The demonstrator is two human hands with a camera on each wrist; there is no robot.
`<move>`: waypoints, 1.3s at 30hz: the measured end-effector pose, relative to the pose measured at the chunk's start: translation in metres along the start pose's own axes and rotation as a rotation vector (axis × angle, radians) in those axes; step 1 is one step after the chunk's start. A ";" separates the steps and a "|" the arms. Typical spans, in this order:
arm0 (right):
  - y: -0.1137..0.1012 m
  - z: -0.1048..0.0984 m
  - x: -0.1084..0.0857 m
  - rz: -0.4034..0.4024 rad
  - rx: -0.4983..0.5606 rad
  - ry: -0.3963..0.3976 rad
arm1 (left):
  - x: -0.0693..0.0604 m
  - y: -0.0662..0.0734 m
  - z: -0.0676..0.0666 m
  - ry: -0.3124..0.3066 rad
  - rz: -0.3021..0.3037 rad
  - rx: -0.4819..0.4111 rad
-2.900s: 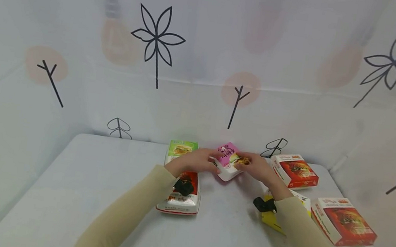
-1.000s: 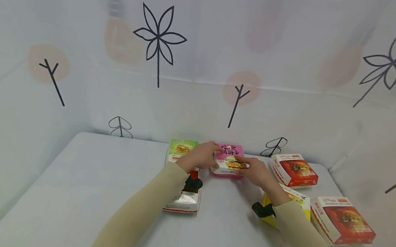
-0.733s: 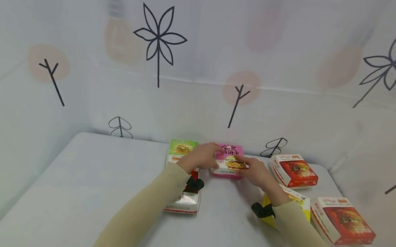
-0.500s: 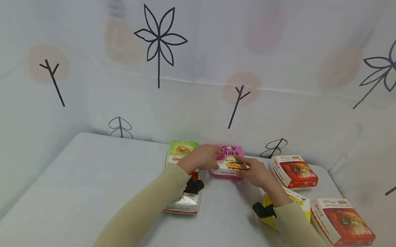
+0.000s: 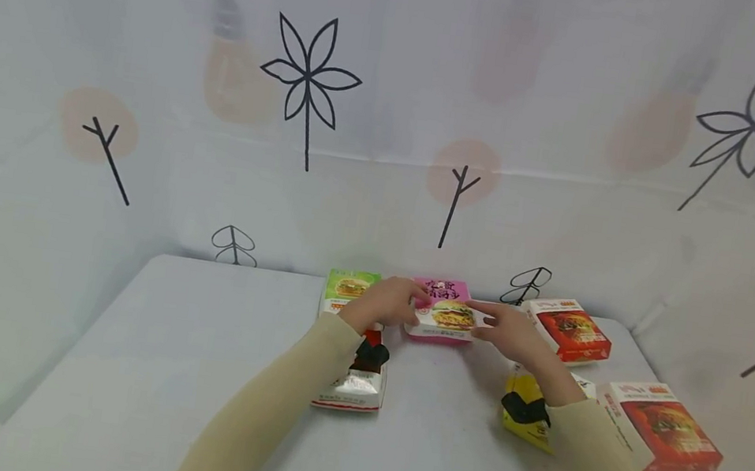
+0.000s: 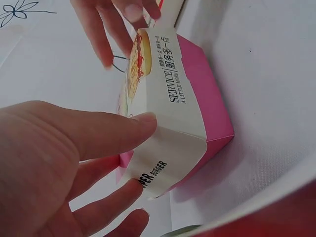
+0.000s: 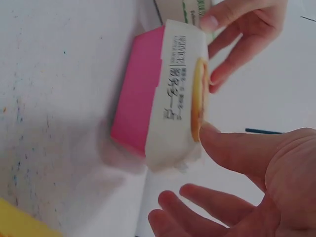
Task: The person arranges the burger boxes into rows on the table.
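Observation:
A pink and white burger box [image 5: 447, 318] lies flat at the table's back edge, its burger picture facing up. My left hand [image 5: 383, 304] is at its left end; in the left wrist view, the thumb rests on the front corner of the box [image 6: 170, 103] and the fingers lie along its side. My right hand [image 5: 514, 337] is beside the right end, fingers loosely spread. In the right wrist view, its fingertips stand apart from the box [image 7: 140, 94], and the thumb tip is close to the burger picture; contact there is unclear.
Left of the pink box are a green burger box [image 5: 352, 284] and a red and white box [image 5: 357, 388], both partly behind my left arm. A yellow box [image 5: 524, 430] is partly under my right forearm. Two red burger boxes [image 5: 575, 333] [image 5: 674, 434] lie at the right.
The pink box was turned from a slant to square with the back edge, then stayed put. Just now my right hand has drawn off to the right; my left hand has stayed at the box.

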State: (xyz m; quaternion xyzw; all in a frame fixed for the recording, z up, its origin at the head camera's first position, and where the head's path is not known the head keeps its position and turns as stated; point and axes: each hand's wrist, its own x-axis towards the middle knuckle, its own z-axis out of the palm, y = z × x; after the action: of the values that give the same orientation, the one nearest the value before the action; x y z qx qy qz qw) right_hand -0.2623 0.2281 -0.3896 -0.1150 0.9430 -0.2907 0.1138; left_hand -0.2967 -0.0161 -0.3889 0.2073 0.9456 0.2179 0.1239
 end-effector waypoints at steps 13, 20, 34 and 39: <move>0.018 -0.043 -0.060 -0.035 0.036 0.078 | -0.001 0.001 0.002 0.008 0.028 0.020; 0.039 -0.053 -0.091 0.035 -0.018 0.084 | -0.002 0.000 0.003 0.002 0.054 0.022; 0.084 -0.037 -0.129 0.173 -0.086 0.192 | 0.001 0.005 0.005 0.006 0.056 0.052; 0.088 -0.031 -0.132 0.192 -0.062 0.181 | 0.001 0.004 0.005 0.007 0.046 0.047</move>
State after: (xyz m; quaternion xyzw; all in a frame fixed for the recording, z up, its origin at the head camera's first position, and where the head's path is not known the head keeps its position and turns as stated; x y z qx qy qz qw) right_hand -0.1588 0.3525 -0.3952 -0.0007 0.9647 -0.2583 0.0521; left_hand -0.2951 -0.0109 -0.3917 0.2310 0.9459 0.1991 0.1107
